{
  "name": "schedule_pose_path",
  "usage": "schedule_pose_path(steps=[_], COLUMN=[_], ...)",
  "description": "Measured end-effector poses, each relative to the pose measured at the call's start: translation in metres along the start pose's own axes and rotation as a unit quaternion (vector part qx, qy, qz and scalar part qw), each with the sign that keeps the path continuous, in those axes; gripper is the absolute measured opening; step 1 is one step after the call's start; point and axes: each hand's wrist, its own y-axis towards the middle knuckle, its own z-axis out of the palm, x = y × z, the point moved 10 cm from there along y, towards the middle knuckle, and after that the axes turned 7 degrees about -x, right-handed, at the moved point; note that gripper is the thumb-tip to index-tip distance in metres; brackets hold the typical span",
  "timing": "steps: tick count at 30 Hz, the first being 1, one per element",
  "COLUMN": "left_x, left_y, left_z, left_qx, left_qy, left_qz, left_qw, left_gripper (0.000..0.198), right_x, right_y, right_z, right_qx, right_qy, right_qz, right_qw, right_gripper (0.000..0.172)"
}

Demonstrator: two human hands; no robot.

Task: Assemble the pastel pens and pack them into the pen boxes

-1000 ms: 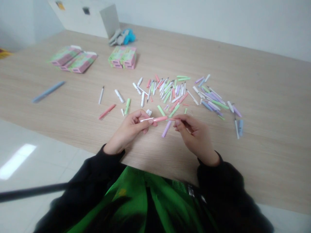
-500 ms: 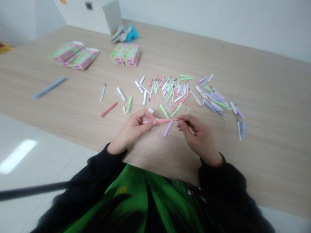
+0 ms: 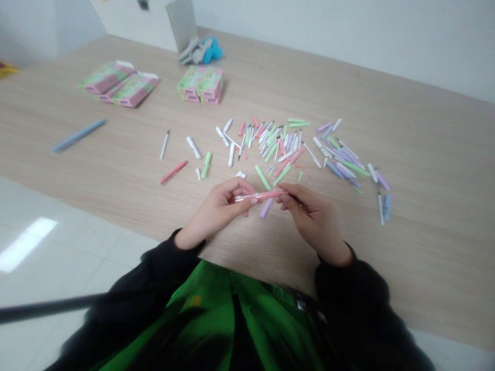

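The bench (image 3: 425, 154), a pale wood-grain top, spreads across most of the view, and everything on it is best placed from the heap of pen parts (image 3: 270, 144), a loose scatter of white, green, pink, lilac and blue barrels and caps near its middle. A white tiled floor (image 3: 58, 242) shows off to the left of the heap, past the bench edge. Far behind the heap stand a white carton (image 3: 147, 26) and a grey-and-blue cloth bundle (image 3: 201, 51), with a pair of pink-and-green boxes (image 3: 200, 85) just behind it and a second pair of pink-and-green boxes (image 3: 119, 85) further left. Well left of the heap lies a blue pen (image 3: 79, 135), and just left of it lie a loose pink pen (image 3: 173, 171) and a green barrel (image 3: 206, 165). Directly in front of the heap, the left hand (image 3: 218, 208) and the right hand (image 3: 313, 216) are close together, black sleeves (image 3: 166, 273) trailing back toward the camera, and both grip one pink pen barrel (image 3: 263, 196). Its long axis runs almost level from left to right between them, the thin white end in the left hand's fingers and the pink end pinched by the right hand's fingertips, with neither hand plainly nearer its middle. A lilac barrel (image 3: 266, 207) lies on the bench just beneath it
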Motion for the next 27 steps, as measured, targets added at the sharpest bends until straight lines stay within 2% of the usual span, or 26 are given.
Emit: schedule_pose_path(steps=[4, 7, 8, 11, 16, 19, 21, 24, 27], left_x=[0.008, 0.014, 0.016, 0.02, 0.012, 0.008, 0.005, 0.002, 0.005], left_y=[-0.001, -0.002, -0.002, -0.001, -0.001, -0.003, -0.005, -0.008, -0.009], left_z=[0.007, 0.008, 0.008, 0.008, 0.011, 0.017, 0.02, 0.021, 0.019], left_qx=[0.017, 0.019, 0.019, 0.019, 0.027, 0.046, 0.064, 0.083, 0.088], left_qy=[-0.027, -0.047, -0.055, -0.078, -0.075, -0.054, -0.035, -0.002, -0.01], left_qz=[-0.028, -0.043, -0.048, -0.056, -0.035, -0.025, -0.007, 0.026, 0.015], left_qw=[0.999, 0.998, 0.997, 0.995, 0.996, 0.997, 0.997, 0.996, 0.996], left_gripper=[0.022, 0.022, 0.022, 0.022, 0.02, 0.019, 0.028, 0.04, 0.037], right_x=[-0.006, -0.003, 0.0, 0.006, -0.006, -0.009, -0.01, -0.012, -0.014], right_y=[-0.001, -0.002, -0.003, -0.002, 0.0, 0.001, 0.001, 0.002, 0.003], right_z=[-0.004, -0.008, -0.009, -0.008, -0.003, 0.004, 0.0, -0.015, -0.026], right_qx=[-0.036, -0.061, -0.059, -0.041, -0.031, -0.007, -0.023, -0.067, -0.094], right_qy=[0.071, 0.082, 0.076, 0.065, 0.137, 0.151, 0.136, 0.142, 0.15], right_qz=[0.044, 0.051, 0.042, 0.022, 0.062, 0.084, 0.094, 0.101, 0.087], right_qw=[0.996, 0.993, 0.994, 0.997, 0.988, 0.985, 0.986, 0.982, 0.98], right_gripper=[0.025, 0.011, 0.008, 0.014, 0.027, 0.02, 0.013, 0.013, 0.013])
